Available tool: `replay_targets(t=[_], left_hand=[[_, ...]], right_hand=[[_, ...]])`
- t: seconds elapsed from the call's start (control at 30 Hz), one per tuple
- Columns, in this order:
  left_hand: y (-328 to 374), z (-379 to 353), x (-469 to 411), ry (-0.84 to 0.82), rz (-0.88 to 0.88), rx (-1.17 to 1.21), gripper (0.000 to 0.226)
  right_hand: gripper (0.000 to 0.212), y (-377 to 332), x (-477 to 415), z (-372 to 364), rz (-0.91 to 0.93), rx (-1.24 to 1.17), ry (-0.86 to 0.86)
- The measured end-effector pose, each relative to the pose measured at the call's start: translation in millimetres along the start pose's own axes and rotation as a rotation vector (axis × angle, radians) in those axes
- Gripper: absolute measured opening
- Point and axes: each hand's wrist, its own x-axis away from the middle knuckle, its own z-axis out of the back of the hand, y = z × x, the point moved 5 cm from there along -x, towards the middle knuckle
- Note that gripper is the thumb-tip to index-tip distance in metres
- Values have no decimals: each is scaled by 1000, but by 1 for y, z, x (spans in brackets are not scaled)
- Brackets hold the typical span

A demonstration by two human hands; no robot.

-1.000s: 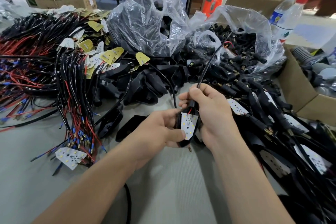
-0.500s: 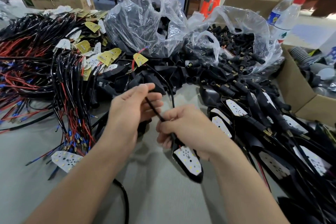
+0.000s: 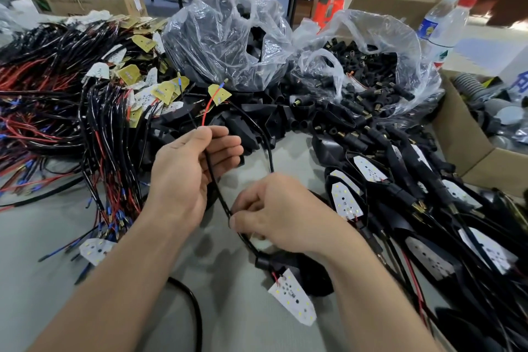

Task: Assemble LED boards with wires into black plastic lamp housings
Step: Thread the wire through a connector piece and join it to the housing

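Head view: I see my left grip (image 3: 191, 168) curled round the black cable (image 3: 217, 188), my right grip (image 3: 274, 211) pinching it nearer, LED board (image 3: 294, 298) nearest.

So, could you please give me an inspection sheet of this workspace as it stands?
Surface: grey table, mostly covered.
Job's things: LED board lies against black housing under the right wrist; assembled units piled at right.
Clutter: clear bag of black parts; second bag of connectors; bottles.
Grips: left grip and right grip both pinch the black cable.
Cables: black cable runs to the housing; red-and-black wire bundles heaped at left.
Surroundings: cardboard box behind; open box at right.
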Motion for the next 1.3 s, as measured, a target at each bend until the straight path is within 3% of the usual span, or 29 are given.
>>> replay_targets(t=[0.13,0.23,0.4,0.5,0.6,0.73,0.93,1.07,1.13,1.17,1.23,1.3], left_hand=[[-1,4,0,66,-25,44,32],[-7,0,1,71,13,-2,26],[-11,-5,2,21,33,-169,24],[-13,-5,3,2,0,-281,27],[-15,-3,0,18,-49,-399,26],[-14,1,0,60,-104,-539,30],[-6,1,3,69,-171,-636,22],[-3,-4,5,66,-162,-624,12],[-2,-5,5,57,-191,-644,8],[-1,-5,5,71,-230,-681,17],[2,-4,9,108,-347,-802,28],[6,-8,16,124,-461,-887,16]], right_hand=[[16,7,3,5,-35,6,-90],[13,13,6,15,-55,25,-30],[15,16,5,67,-9,-181,554],[22,15,6,109,-75,117,759],[25,27,-19,146,-249,513,690],[33,51,-47,162,-377,856,412],[28,63,-45,154,-301,932,399],[30,57,-38,154,-286,891,396],[27,44,-31,158,-233,838,487],[28,36,-26,160,-200,769,559],[27,20,-13,159,-98,527,715],[24,10,-3,145,23,129,802]])
